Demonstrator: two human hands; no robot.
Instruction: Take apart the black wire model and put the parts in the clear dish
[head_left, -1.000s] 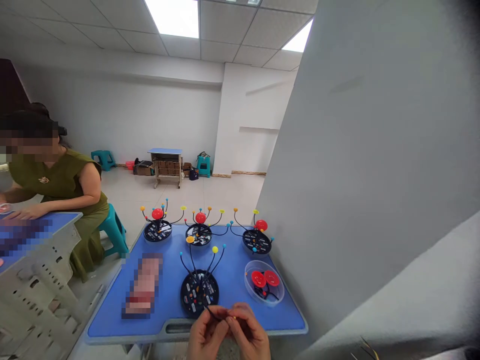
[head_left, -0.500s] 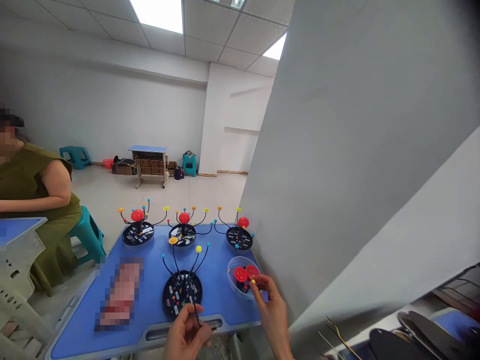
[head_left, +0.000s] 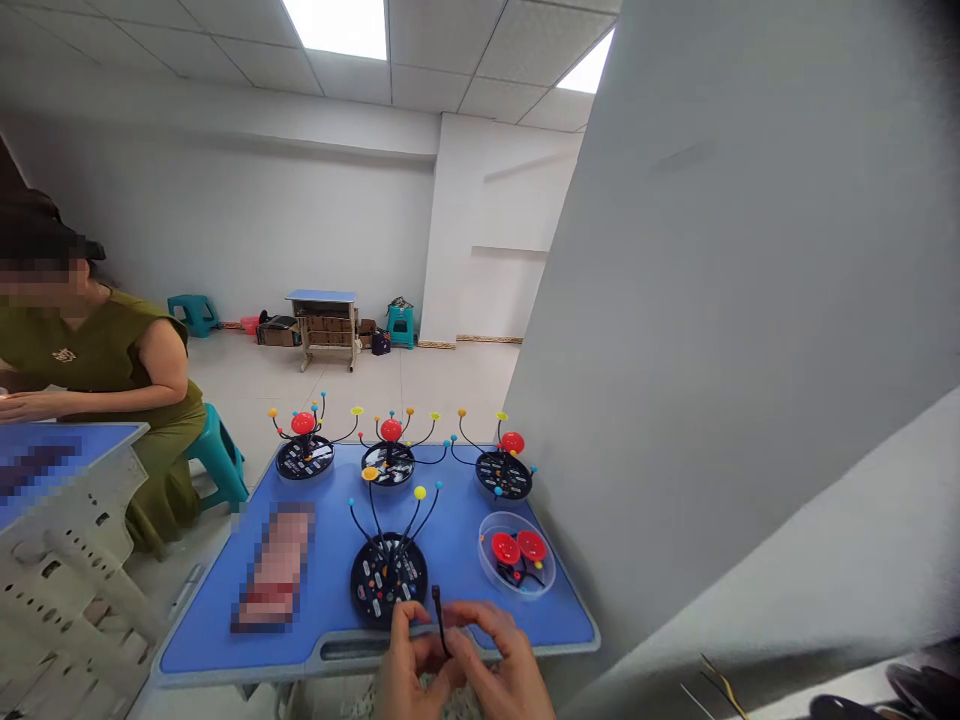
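Bright, even indoor light from recessed ceiling panels [head_left: 335,20], glare-white at the panels, faint soft shadows around the left hand [head_left: 411,655] and right hand [head_left: 496,655], wide-angle bowing toward the frame edges, near partition [head_left: 750,300] soft and out of focus, darkened upper right corner, coarse pixelated patch [head_left: 274,570] on the tabletop

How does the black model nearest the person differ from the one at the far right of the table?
The nearest model shows no red ball on top, while the far-right model carries a red ball. The nearest model stands near the front edge of the blue table; the far-right model stands at its back edge. Both have a round black base and thin dark wire arms tipped with coloured beads.
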